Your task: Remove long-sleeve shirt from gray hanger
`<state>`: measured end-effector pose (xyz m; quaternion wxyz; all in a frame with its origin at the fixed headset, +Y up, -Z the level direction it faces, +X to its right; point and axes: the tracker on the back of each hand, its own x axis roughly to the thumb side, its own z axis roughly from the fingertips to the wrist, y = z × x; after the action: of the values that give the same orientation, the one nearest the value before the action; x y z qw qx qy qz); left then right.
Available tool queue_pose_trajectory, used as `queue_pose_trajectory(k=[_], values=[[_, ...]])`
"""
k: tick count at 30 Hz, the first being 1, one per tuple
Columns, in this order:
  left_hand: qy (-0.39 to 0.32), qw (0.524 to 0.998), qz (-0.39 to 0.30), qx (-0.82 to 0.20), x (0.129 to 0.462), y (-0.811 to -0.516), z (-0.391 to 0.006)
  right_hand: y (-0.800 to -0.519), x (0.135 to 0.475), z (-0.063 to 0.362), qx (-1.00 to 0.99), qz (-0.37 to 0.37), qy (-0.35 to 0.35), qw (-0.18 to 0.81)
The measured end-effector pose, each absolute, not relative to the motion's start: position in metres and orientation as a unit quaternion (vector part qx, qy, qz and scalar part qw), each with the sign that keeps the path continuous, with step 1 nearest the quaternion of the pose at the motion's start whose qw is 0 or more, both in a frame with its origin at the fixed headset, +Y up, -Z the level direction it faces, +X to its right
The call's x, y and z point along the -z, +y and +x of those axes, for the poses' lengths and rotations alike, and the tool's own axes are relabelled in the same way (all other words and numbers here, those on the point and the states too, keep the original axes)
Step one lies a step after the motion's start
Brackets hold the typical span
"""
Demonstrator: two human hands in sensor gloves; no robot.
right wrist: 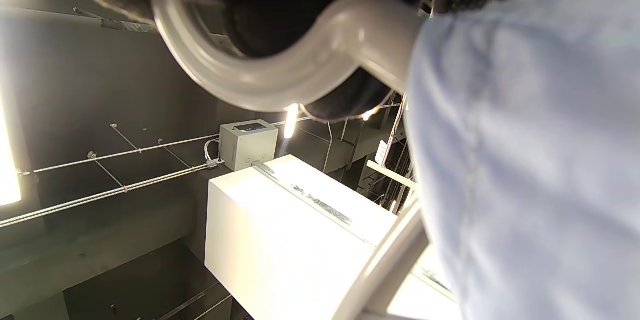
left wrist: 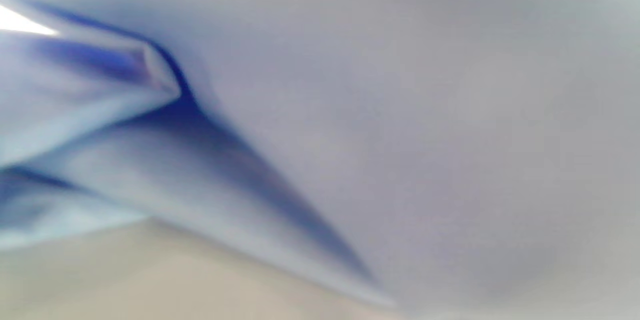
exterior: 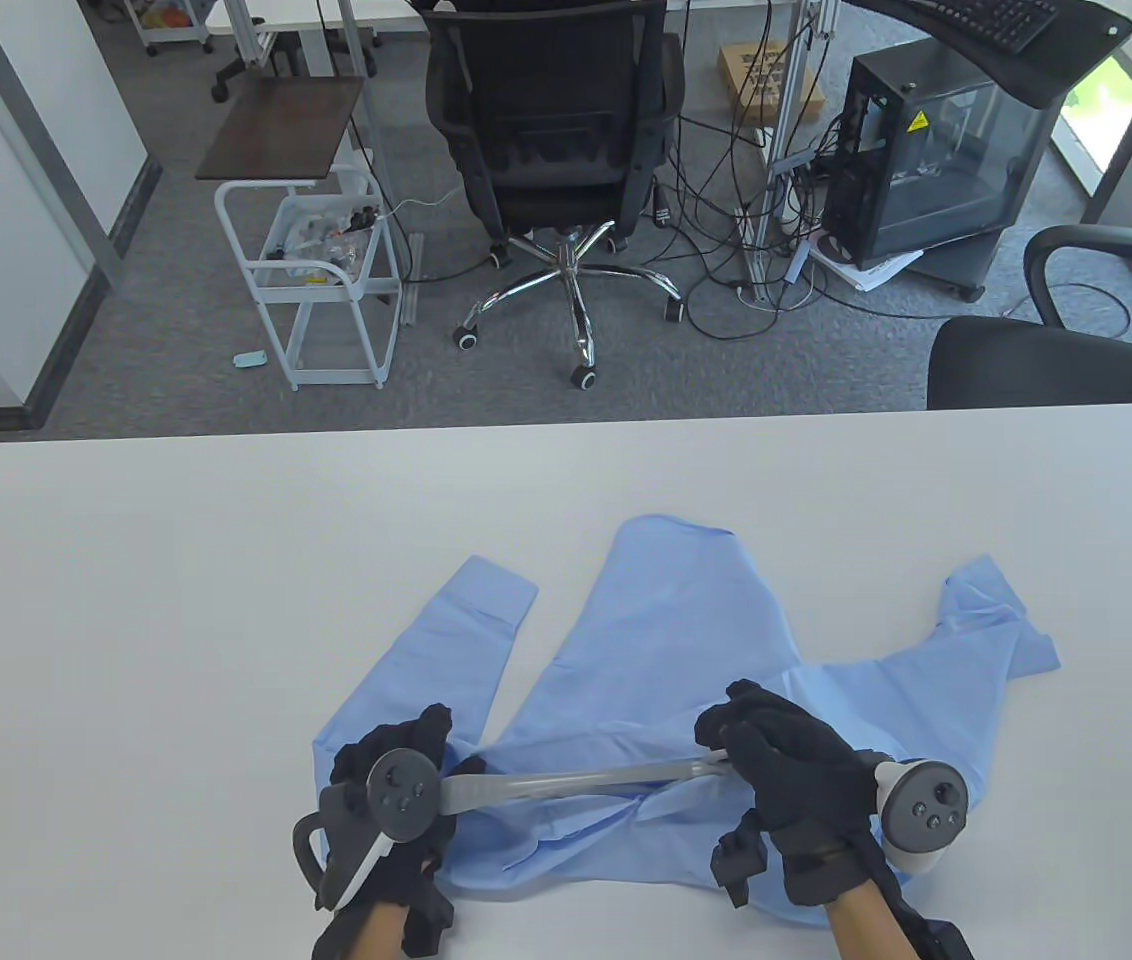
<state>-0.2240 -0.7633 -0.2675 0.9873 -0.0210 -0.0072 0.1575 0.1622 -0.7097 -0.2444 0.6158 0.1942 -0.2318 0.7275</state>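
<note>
A light blue long-sleeve shirt (exterior: 666, 640) lies spread on the white table (exterior: 176, 600), sleeves out to the left and right. A gray hanger (exterior: 576, 782) lies across its near part, with one arm bare between my hands. My right hand (exterior: 736, 735) grips the hanger at its middle. In the right wrist view the gloved fingers (right wrist: 280, 15) wrap the curved hook (right wrist: 300, 75) beside shirt fabric (right wrist: 525, 160). My left hand (exterior: 426, 735) lies curled on the shirt at the hanger's left end; its tracker hides the grip. The left wrist view shows only blurred blue fabric (left wrist: 100, 170).
Beyond the table's far edge stand a black office chair (exterior: 556, 150), a white wire cart (exterior: 326, 280), a computer case (exterior: 936, 160) and a second black chair (exterior: 1056, 360). The shirt lies in the near middle of the table.
</note>
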Motion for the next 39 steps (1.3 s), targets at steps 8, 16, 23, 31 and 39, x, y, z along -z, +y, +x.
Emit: queue_pose_trajectory(k=[8, 16, 23, 31, 39], values=[[-0.181, 0.971, 0.119, -0.101, 0.234, -0.726, -0.198, -0.707, 0.243, 0.175, -0.729, 0.17, -0.261, 0.609], [-0.199, 0.965, 0.146, -0.088, 0.228, -0.717, -0.195, -0.708, 0.244, 0.174, -0.74, 0.173, -0.259, 0.597], [-0.239, 0.954, 0.176, -0.038, 0.218, -0.722, -0.157, -0.704, 0.237, 0.154, -0.77, 0.219, -0.259, 0.54], [-0.252, 0.945, 0.189, -0.088, 0.219, -0.721, -0.155, -0.698, 0.228, 0.144, -0.772, 0.244, -0.279, 0.516], [-0.216, 0.949, 0.211, -0.094, 0.219, -0.718, -0.159, -0.7, 0.226, 0.143, -0.795, 0.226, -0.304, 0.473]])
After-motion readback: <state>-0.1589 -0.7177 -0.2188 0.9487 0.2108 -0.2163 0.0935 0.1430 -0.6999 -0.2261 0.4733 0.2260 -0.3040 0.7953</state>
